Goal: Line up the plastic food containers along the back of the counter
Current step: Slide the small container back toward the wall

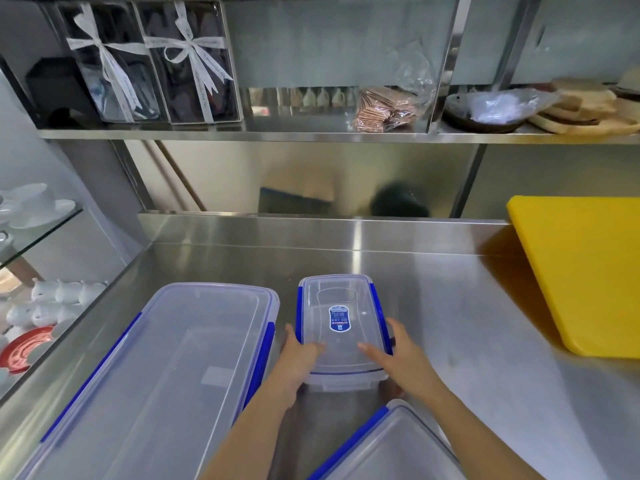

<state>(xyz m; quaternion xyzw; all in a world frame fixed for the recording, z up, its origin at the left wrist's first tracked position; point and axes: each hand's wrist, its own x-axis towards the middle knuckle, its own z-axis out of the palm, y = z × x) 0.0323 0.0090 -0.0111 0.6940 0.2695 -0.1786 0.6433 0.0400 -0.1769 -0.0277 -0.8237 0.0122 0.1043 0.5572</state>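
Steel counter (450,306), seen from the head camera. Small clear container (341,327) with blue side clips and a blue label on its lid sits mid-counter, well short of the back edge. Left hand (298,358) grips its near-left corner, thumb laid on the lid, fingers down the side. Right hand (398,355) grips the near-right corner, thumb on the lid, fingers around the clip side. Large container (166,375) lies just left, nearly touching the left hand. A third container (391,448) shows at the bottom edge. Yellow cutting board (581,271) leans at right.
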